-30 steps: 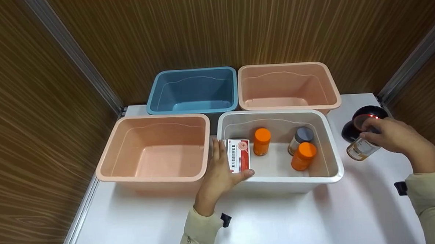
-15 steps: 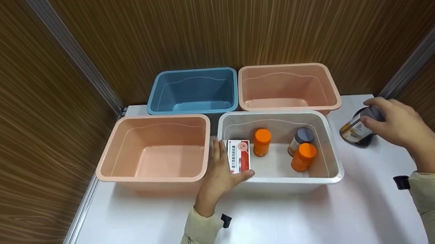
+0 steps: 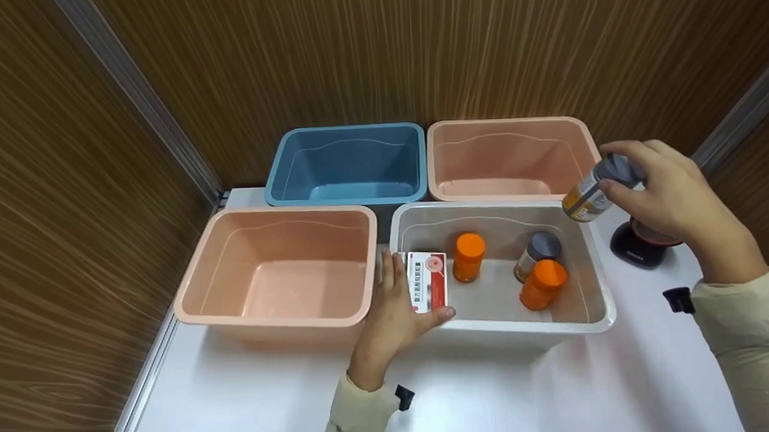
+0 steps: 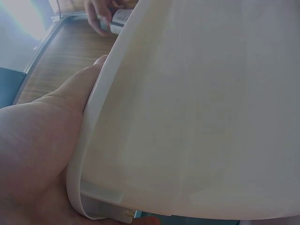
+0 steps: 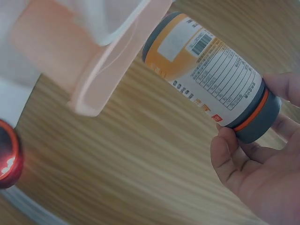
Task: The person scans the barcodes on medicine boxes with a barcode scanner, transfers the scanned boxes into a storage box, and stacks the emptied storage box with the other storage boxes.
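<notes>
My right hand (image 3: 675, 190) holds a pill bottle (image 3: 591, 197) by its grey cap, tilted above the white bin's right rim. In the right wrist view, the bottle (image 5: 211, 70) shows an orange and white label with a barcode. My left hand (image 3: 392, 319) rests on the near-left corner of the white bin (image 3: 525, 327), fingers straight along the left rim and thumb over the front rim. Inside that bin are a red and white medicine box (image 3: 427, 282), two orange bottles (image 3: 471, 257) and another grey-capped bottle (image 3: 540, 248).
A peach bin (image 3: 279, 324) stands left of the white one. Behind are a blue bin (image 3: 348, 201) and a second peach bin (image 3: 510, 123). On the right sits a black scanner (image 3: 642, 244), with red light showing in the right wrist view. Wood-grain walls enclose the table.
My right hand has lifted the bottle from beside the black scanner and carried it left to the white bin's right rim. The left hand stays on its corner; the head view shifts slightly.
</notes>
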